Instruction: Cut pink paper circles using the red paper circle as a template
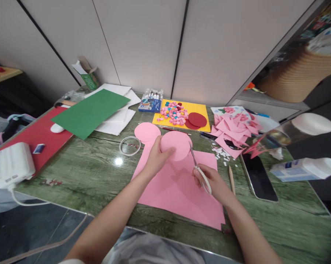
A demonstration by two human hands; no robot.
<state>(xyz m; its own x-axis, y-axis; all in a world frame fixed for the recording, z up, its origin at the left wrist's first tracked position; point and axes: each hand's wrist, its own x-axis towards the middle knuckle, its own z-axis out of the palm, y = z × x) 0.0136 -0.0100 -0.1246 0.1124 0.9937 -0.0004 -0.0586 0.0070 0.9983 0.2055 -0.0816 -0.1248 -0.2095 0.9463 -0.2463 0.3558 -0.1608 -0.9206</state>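
My left hand (157,158) pinches a pink paper circle (178,143), thumb on top, holding it just above a large pink sheet (179,190) on the green table. My right hand (211,181) grips white-handled scissors (200,170), blades pointing up at the circle's right edge. A second pink circle (146,132) lies flat behind the left hand. A roll of clear tape (130,145) sits left of it.
Green sheet (91,112) over white papers at back left. Yellow sheet (182,115) with pompoms and dark red circles, marker box (150,102), pink scraps (233,132), pencil (231,179), phone (257,176), glue bottle (303,169) at right. White device (13,163) on red mat at left.
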